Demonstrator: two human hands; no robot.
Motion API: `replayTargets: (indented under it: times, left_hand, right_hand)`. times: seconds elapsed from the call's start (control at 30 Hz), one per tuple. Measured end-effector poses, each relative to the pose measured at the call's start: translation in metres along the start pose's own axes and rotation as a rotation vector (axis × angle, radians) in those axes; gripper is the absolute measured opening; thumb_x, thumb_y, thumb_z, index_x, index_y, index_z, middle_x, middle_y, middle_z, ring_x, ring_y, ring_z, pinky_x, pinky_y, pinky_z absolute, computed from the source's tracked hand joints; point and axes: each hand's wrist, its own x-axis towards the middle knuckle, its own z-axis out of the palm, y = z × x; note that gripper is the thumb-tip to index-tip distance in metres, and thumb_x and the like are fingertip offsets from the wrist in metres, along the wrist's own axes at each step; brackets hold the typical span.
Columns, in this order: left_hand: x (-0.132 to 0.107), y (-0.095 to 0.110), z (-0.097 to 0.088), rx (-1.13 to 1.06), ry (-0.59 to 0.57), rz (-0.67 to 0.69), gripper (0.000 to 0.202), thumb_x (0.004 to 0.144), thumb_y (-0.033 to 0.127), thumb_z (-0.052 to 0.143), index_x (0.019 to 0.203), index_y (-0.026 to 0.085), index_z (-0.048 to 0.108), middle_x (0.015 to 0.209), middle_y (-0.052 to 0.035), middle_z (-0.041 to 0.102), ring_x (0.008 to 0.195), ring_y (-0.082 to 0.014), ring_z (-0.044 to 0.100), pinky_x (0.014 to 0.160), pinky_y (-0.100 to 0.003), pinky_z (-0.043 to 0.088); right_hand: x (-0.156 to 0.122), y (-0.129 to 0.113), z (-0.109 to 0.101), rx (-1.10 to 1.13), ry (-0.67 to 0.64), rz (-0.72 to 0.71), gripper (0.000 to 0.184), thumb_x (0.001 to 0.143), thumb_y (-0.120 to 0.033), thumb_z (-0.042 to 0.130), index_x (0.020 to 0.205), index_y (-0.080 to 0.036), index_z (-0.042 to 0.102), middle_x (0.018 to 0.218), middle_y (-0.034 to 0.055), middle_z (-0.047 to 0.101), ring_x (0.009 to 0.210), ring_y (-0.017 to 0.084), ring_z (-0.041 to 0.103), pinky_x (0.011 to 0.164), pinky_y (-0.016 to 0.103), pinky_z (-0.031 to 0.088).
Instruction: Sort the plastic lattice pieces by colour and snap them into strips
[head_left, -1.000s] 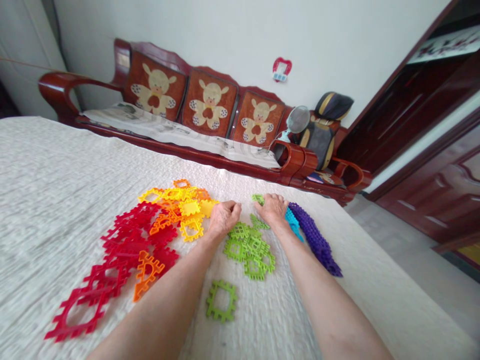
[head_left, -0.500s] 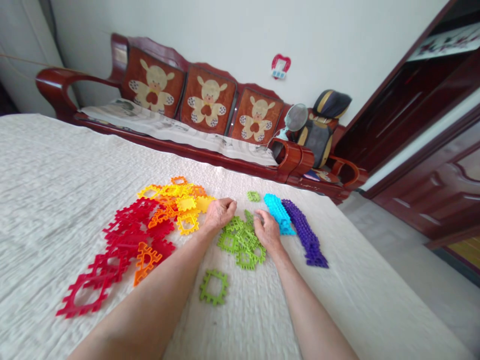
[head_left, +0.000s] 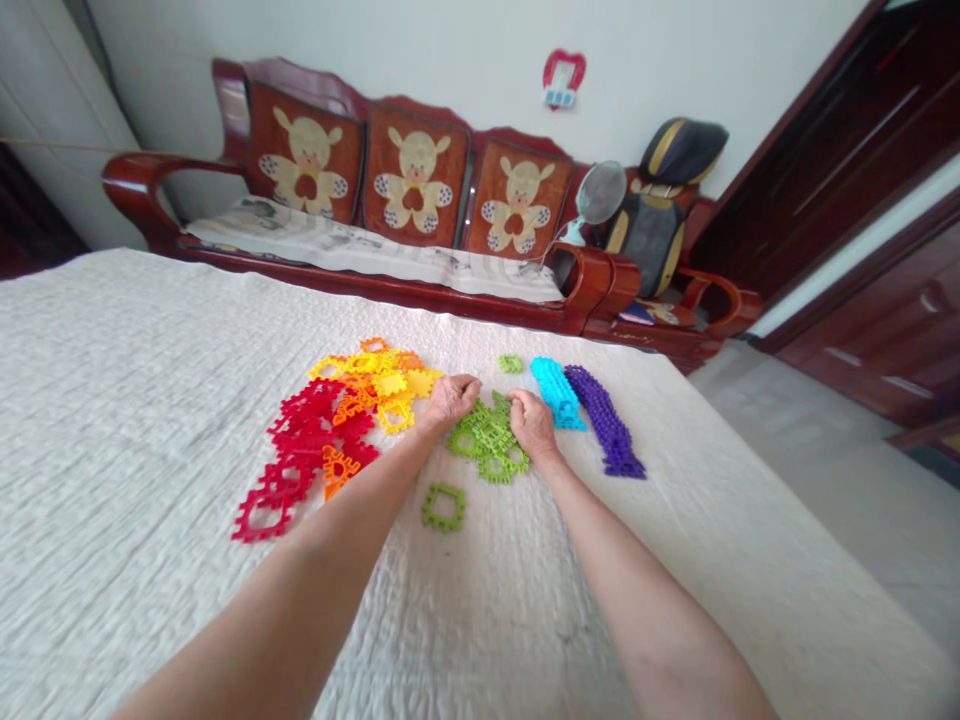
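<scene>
On the quilted bedspread (head_left: 150, 420) lie red plastic waffle tiles (head_left: 307, 425), then yellow and orange tiles (head_left: 382, 390). The left hand (head_left: 450, 400) and right hand (head_left: 532, 422), just apart, touch a green tile pile (head_left: 487, 445) between them, any grip unclear. A cyan tile stack (head_left: 556, 393) and purple tile stack (head_left: 602, 420) lie rightmost.

Bright, even light, faint soft shadows, strong wide-angle bending toward the edges.
</scene>
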Motion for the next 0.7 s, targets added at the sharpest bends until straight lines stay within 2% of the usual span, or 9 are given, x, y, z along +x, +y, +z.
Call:
replayTargets:
  times: [0.17, 0.3, 0.5, 0.7]
  left_hand:
    - [-0.006, 0.006, -0.004, 0.082, -0.010, -0.032, 0.028, 0.087, 0.025, 0.046, 0.092, 0.017, 0.072, 0.087, -0.0045, 0.073, 0.079, -0.0141, 0.063, 0.076, -0.021, 0.045]
    - [-0.007, 0.008, -0.005, 0.109, -0.046, -0.061, 0.029, 0.088, 0.022, 0.046, 0.103, 0.018, 0.070, 0.105, -0.0060, 0.072, 0.096, -0.0155, 0.064, 0.089, -0.022, 0.045]
    - [-0.005, 0.006, 0.000, 0.117, -0.053, -0.052, 0.029, 0.089, 0.019, 0.045, 0.104, 0.016, 0.069, 0.110, -0.0096, 0.070, 0.102, -0.0176, 0.063, 0.096, -0.027, 0.043]
    - [-0.007, 0.006, -0.002, 0.070, -0.042, -0.034, 0.029, 0.088, 0.019, 0.045, 0.103, 0.016, 0.070, 0.109, -0.0092, 0.070, 0.102, -0.0168, 0.063, 0.095, -0.025, 0.043]
  right_hand:
    - [0.000, -0.003, -0.001, 0.033, -0.012, 0.037, 0.032, 0.082, -0.013, 0.038, 0.097, -0.016, 0.066, 0.100, 0.0105, 0.071, 0.096, 0.022, 0.063, 0.091, 0.033, 0.045]
    - [0.001, -0.005, -0.002, 0.058, -0.019, 0.060, 0.032, 0.079, -0.011, 0.040, 0.095, -0.016, 0.067, 0.099, 0.0098, 0.072, 0.095, 0.022, 0.062, 0.090, 0.032, 0.045]
    - [-0.001, -0.007, -0.004, 0.106, -0.048, 0.101, 0.035, 0.080, -0.010, 0.038, 0.098, -0.015, 0.068, 0.103, 0.0092, 0.071, 0.098, 0.021, 0.061, 0.094, 0.033, 0.043]
    - [-0.002, -0.010, -0.009, 0.145, -0.064, 0.120, 0.034, 0.079, -0.010, 0.039, 0.097, -0.016, 0.068, 0.101, 0.0079, 0.071, 0.098, 0.020, 0.061, 0.095, 0.033, 0.043]
